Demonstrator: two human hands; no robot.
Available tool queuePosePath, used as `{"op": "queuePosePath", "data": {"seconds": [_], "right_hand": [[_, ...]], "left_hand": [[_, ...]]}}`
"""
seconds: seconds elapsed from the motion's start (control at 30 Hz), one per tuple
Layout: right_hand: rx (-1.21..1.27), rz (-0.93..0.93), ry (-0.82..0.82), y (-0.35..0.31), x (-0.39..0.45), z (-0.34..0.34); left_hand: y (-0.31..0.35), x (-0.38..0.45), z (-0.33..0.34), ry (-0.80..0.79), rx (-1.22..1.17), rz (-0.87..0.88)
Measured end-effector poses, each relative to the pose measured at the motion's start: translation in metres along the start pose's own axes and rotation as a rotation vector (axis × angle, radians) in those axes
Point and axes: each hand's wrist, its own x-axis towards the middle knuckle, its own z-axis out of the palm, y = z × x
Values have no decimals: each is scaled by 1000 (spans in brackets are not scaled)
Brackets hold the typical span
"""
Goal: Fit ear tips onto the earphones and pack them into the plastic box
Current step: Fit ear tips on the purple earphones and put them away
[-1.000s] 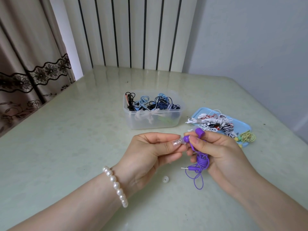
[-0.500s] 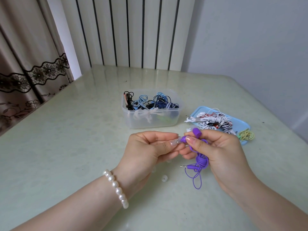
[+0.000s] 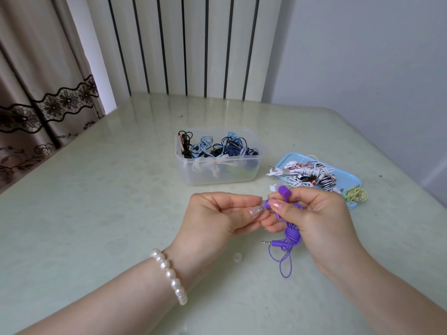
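Note:
My right hand (image 3: 314,221) grips a coiled pair of purple earphones (image 3: 289,235); one purple bud sticks up above its fingers and the jack and a cable loop hang below. My left hand (image 3: 217,218) pinches a clear ear tip (image 3: 258,209) against the other purple bud, between thumb and forefinger. A second clear ear tip (image 3: 238,257) lies loose on the table below my hands. The clear plastic box (image 3: 217,174) stands beyond my hands, holding several coiled earphones in black, blue and white.
A light blue tray (image 3: 283,163) at the right carries several white, red and striped earphone bundles; a yellow-green bundle (image 3: 355,195) lies at its near end. The pale green table (image 3: 96,201) meets a curtain on the left and a striped wall panel behind.
Both hands have stayed together in front of the box, with only slight shifts of the fingers on the ear tip and bud.

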Motion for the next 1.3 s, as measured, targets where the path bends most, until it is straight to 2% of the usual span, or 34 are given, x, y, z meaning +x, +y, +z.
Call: {"op": "queuePosePath", "data": {"seconds": [0.3,0.43,0.6,0.77,0.93,1.0,1.13,1.3], "right_hand": [[-55,-23,-9,1,1,1],[-86,-99,36,3,-2,4],[-129,-258,110,11,-6,6],[-467,-692,178,21,0,2],[-632,-839,189,23,0,-1],[-608,-797,173,19,-1,1],[-137,-225,66,4,0,4],[49,-1,-16,-3,0,1]], "left_hand": [[0,0,0,-2,13,-26],[1,-1,1,0,-42,-70],[2,-3,3,-19,-155,-121],[5,-6,5,-49,-296,-172],[7,-7,5,-93,-346,-199],[7,-7,3,-101,-327,-191],[7,-5,0,-79,-187,-104],[7,-1,-1,4,-65,18]]}}
